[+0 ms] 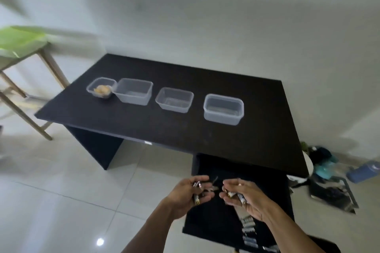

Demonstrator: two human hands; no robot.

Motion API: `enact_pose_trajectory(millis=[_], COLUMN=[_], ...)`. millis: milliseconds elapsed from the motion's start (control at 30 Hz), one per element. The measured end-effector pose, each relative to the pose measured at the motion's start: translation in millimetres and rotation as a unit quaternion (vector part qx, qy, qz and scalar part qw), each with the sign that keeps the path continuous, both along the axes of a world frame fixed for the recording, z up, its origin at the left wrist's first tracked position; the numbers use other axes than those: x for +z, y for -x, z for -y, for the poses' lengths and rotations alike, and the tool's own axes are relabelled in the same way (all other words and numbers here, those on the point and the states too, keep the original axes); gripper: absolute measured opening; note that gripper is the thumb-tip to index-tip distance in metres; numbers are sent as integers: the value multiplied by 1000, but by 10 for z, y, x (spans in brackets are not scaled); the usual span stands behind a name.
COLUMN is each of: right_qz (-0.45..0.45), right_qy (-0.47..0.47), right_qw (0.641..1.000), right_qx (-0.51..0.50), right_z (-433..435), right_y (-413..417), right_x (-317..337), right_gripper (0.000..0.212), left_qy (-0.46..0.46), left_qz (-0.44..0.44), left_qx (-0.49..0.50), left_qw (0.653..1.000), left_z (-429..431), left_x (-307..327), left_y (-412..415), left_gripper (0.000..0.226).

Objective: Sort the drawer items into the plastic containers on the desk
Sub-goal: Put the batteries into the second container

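Observation:
A row of clear plastic containers stands on the black desk (185, 135). The leftmost small container (101, 88) holds something pale orange. The container beside it (134, 91), the middle-right container (174, 99) and the rightmost container (223, 109) look empty. Below the desk's right end the black drawer (218, 217) is pulled out, with several batteries (249, 230) lying in it. Above the drawer, my left hand (189, 195) is closed around a few batteries. Close to its right, my right hand (244, 199) grips more batteries.
A wooden-legged stool with a green leafy plant (18, 41) stands left of the desk. On the tiled floor at the right lie a blue bottle (364, 171), a teal object and dark clutter (333, 193). White walls rise behind the desk.

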State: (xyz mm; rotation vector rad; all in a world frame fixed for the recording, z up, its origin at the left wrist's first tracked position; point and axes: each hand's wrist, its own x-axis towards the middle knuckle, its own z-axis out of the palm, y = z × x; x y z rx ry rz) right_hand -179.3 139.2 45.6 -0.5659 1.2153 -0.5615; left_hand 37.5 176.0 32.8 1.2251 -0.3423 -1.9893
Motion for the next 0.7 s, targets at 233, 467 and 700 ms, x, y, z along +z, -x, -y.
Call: enact_pose_trajectory(millis=[233, 467, 700], right_qz=[-28, -37, -42], right_qy=[85, 75, 81], right_qw=[995, 996, 995], right_qx=[41, 7, 39], right_z=[283, 599, 1323], right_y=[-1005, -1908, -2694], right_x=[806, 1089, 1157], right_gripper=[28, 21, 24], left_qy=[68, 85, 108], left_qz=[47, 99, 177], left_qx=[73, 129, 105], left_qw=[994, 983, 973], left_z=[58, 357, 1113], left_x=[633, 1009, 1217], left_y=[-1106, -2100, -2811], left_gripper=[36, 35, 32])
